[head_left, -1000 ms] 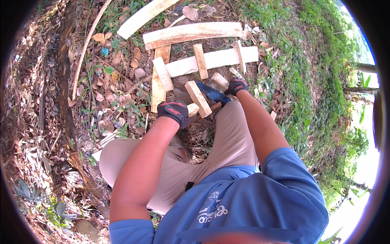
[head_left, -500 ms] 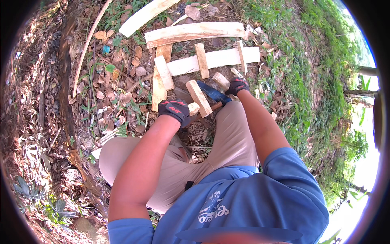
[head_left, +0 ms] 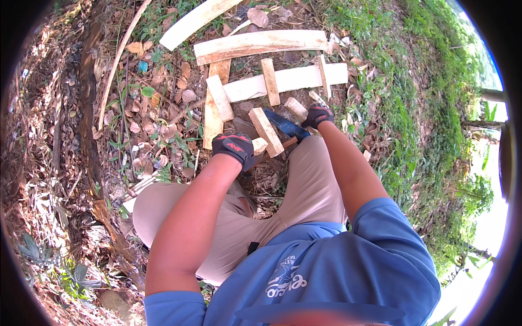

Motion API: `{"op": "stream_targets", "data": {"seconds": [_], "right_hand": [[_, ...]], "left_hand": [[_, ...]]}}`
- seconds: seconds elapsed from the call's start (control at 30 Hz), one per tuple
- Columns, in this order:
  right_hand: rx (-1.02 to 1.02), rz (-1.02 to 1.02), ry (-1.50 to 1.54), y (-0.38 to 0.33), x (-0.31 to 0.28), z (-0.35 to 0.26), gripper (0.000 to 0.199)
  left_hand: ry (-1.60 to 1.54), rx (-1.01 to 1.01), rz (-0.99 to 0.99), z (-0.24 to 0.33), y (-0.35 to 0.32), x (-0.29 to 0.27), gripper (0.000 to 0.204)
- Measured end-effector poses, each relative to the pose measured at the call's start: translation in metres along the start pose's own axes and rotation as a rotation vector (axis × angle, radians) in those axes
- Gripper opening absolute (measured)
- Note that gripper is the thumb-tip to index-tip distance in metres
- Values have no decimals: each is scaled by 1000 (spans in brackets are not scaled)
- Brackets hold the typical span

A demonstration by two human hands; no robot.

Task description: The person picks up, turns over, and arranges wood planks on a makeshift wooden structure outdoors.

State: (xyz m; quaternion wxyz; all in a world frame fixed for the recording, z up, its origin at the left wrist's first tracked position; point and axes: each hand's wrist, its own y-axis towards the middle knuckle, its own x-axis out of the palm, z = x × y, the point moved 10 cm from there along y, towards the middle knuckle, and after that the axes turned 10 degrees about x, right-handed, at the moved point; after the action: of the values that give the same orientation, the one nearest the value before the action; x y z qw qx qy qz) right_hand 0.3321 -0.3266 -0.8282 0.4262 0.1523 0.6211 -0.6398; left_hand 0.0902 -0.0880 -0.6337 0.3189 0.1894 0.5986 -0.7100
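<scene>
Nearest: my trousers (head_left: 312, 174), knees spread. Left hand (head_left: 234, 148) gloved, curled, back up; a short block (head_left: 259, 145) shows right at its right edge, long axis roughly left-right, pale end pointing right. Fingertips hidden, can't tell if I'm clamped on it.

Just right of that, angled block (head_left: 266, 132): long axis far-left to near-right, near end toward my right knee. Dark blue blade (head_left: 285, 125) beside it, same slant but flatter, near end by the knee.

Right hand (head_left: 319, 115) gloved, just off the blade's near end, touching or nearly touching a stubby block (head_left: 296, 108), axis also far-left to near-right. Fingers mostly hidden, grip can't be told.

Farther: three narrow strips (head_left: 270, 81) crosswise over a pale board (head_left: 299, 79) running left-right. Upright-grain board (head_left: 212, 127) at left runs near-far. Beyond, long board (head_left: 261, 44), left-right; farthest board (head_left: 198, 20), near-left to far-right.
</scene>
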Motion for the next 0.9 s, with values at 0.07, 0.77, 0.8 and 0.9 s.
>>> {"op": "stream_targets", "data": {"seconds": [0.07,0.77,0.8,0.9], "right_hand": [[-8,3,8,-1,-1,-1,69],[-17,1,11,-4,-2,-1,70],[-8,-8,-1,-3,-1,0,70],[-10,-7,8,-1,1,1,69]], "left_hand": [[18,15,5,2,1,0,45],[-14,-15,-12,3,-3,-2,44],[-18,-16,-24,2,-3,-1,43],[-7,-20,-12,2,-4,-2,45]]}}
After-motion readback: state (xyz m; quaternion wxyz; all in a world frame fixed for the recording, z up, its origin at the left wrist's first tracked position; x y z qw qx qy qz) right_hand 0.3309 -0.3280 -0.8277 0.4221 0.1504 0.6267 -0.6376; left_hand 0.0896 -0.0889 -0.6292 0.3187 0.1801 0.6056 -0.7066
